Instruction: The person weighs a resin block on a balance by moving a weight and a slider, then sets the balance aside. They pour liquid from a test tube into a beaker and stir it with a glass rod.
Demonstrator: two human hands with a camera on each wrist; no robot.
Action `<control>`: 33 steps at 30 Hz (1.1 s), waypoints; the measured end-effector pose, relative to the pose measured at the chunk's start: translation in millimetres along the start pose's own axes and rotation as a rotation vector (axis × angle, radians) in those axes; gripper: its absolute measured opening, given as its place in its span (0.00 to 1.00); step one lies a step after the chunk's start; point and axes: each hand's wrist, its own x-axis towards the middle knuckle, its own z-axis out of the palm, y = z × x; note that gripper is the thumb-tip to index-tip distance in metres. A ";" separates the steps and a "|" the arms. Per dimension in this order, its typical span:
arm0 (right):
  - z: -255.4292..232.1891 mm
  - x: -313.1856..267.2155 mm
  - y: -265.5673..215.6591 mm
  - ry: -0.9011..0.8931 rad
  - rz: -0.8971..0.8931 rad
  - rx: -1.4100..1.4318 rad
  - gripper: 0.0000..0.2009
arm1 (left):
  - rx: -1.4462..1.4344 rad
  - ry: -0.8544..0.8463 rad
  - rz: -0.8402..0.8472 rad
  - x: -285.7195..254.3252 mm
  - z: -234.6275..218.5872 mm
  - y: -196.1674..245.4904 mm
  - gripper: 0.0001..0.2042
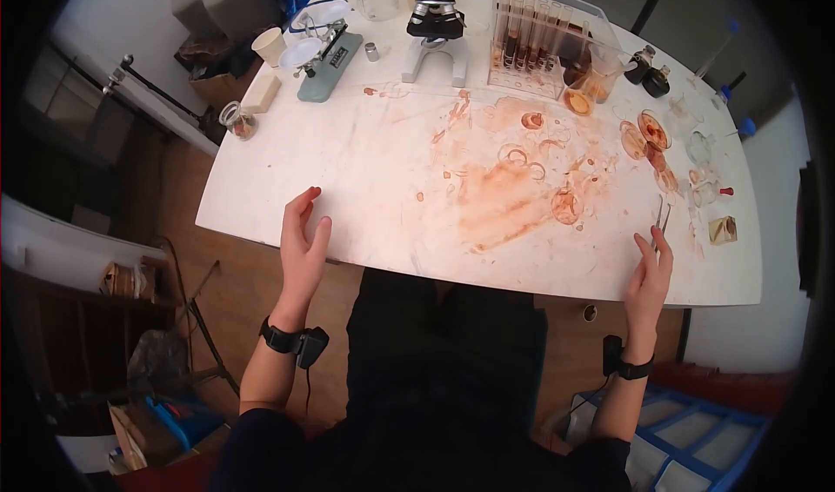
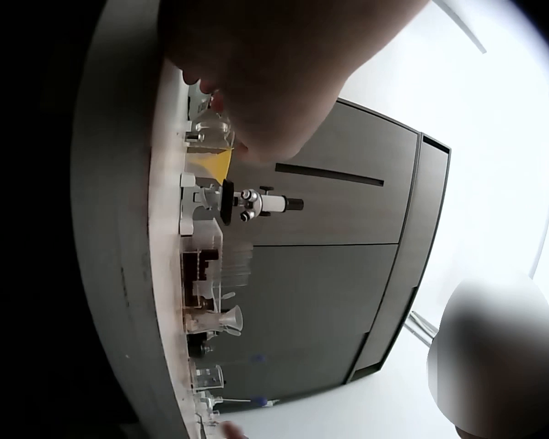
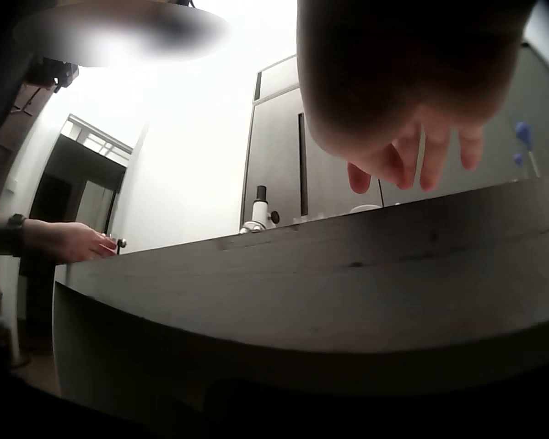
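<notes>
My left hand [image 1: 304, 240] is over the table's front left edge, fingers relaxed and holding nothing. At the front right edge my right hand [image 1: 648, 283] has loosely bent fingers, also with nothing in them; the right wrist view shows these fingers [image 3: 433, 160] hanging apart above the edge. Metal tweezers [image 1: 666, 217] lie just beyond the right fingertips, which overlap their near end in the head view. Reddish-brown stains [image 1: 509, 200] spread over the white tabletop [image 1: 374, 187] between the hands.
A microscope [image 1: 437, 24] stands at the back, with a blue-green balance [image 1: 332, 70] to its left. Right of it, a clear rack [image 1: 526, 80] holds several test tubes with dark liquid. Stained dishes [image 1: 652, 130], dark bottles [image 1: 656, 80] and a small box [image 1: 722, 230] sit along the right.
</notes>
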 end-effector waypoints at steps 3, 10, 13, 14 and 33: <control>-2.0 -2.7 31.4 -0.077 0.096 -0.048 0.22 | 0.243 0.093 0.155 -12.1 12.4 5.0 0.19; 2.5 -9.9 41.7 -0.095 0.095 -0.069 0.16 | 0.394 0.150 0.123 -11.1 29.7 12.5 0.19; 8.2 -12.0 42.6 -0.033 0.092 -0.114 0.13 | 0.502 0.092 0.235 -14.0 27.4 13.8 0.17; 10.3 -12.9 44.2 -0.009 0.098 -0.133 0.13 | 0.508 0.075 0.232 -15.2 26.4 14.3 0.17; 37.0 -26.1 -185.7 -0.313 0.486 1.764 0.07 | 0.019 -0.305 0.462 -50.6 90.6 82.3 0.24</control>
